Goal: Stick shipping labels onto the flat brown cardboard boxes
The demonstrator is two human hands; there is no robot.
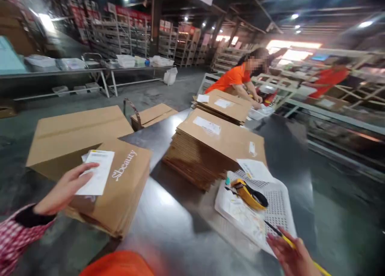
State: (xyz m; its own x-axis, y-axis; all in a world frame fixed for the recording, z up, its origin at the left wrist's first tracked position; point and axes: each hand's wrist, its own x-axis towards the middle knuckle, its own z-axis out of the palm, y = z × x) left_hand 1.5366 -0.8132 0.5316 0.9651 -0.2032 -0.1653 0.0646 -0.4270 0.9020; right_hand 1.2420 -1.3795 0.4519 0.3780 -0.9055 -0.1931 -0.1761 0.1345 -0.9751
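Note:
My left hand lies with its fingers apart on a white printed label sheet, which rests on a stack of flattened brown cartons marked "beauty". At the lower right, my right hand holds a thin yellow and black pen-like tool over the near corner of a white perforated basket. Inside the basket are a yellow and black tape-like item and some papers. Another tall stack of flat cartons stands beside the basket, with labels on top.
The metal table runs beneath the stacks. A large closed carton stands at the left. Beyond the far carton pile, a person in orange bends over a tray. Side tables and shelving are farther back.

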